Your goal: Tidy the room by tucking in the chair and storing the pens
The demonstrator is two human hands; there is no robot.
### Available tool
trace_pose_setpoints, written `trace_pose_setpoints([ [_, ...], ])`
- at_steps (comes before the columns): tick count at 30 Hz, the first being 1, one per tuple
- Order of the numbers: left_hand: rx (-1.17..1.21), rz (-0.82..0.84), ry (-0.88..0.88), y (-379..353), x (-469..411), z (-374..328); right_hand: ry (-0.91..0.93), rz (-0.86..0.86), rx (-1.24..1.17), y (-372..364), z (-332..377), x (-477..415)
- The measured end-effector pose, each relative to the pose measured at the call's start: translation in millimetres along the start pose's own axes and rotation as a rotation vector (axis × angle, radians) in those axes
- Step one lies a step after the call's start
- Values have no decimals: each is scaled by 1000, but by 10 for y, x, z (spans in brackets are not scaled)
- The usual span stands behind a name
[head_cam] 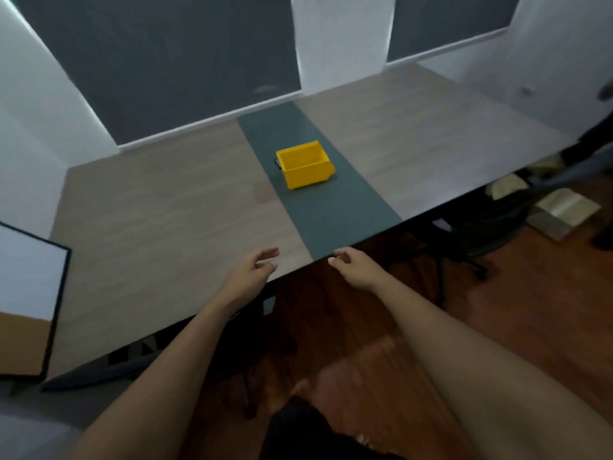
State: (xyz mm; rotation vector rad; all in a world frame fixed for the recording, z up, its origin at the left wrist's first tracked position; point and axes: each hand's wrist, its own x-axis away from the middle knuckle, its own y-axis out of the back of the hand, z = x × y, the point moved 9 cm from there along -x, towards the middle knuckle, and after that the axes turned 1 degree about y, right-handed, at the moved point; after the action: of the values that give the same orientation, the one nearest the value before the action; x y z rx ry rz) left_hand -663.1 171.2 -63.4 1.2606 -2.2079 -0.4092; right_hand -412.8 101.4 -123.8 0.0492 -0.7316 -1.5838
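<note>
A yellow bin (305,165) stands on the dark green strip (331,207) in the middle of the wooden table (166,207). Something small and dark shows at the bin's left side; I see no pens. My left hand (253,272) hovers over the table's near edge, fingers apart and holding nothing. My right hand (353,265) hangs just off the edge by the strip's near corner, fingers loosely curled, nothing in it. A black office chair (477,227) sits partly under the table on the right.
A white and cork board (30,293) rests on the table's left end. Dark panels line the wall behind. Cardboard boxes (564,210) and a person's legs are on the wooden floor at the right. Dark table legs show below the edge.
</note>
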Motion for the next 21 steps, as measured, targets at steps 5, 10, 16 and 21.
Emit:
trace_pose_setpoints([
  [5, -69, 174, -89, -846, -413, -648, -133, -127, -107, 642, -768, 306],
  [10, -120, 376, -191, -1789, -932, -1205, -282, -267, -215, 1243, -1480, 620],
  [16, -177, 641, -279, -3024, -1355, -1783, -442, -473, -298, 1839, -2227, 1160],
  [21, -257, 884, -348, -4072, -1275, -2171, -610, -634, -369, 2019, -2789, 1881],
])
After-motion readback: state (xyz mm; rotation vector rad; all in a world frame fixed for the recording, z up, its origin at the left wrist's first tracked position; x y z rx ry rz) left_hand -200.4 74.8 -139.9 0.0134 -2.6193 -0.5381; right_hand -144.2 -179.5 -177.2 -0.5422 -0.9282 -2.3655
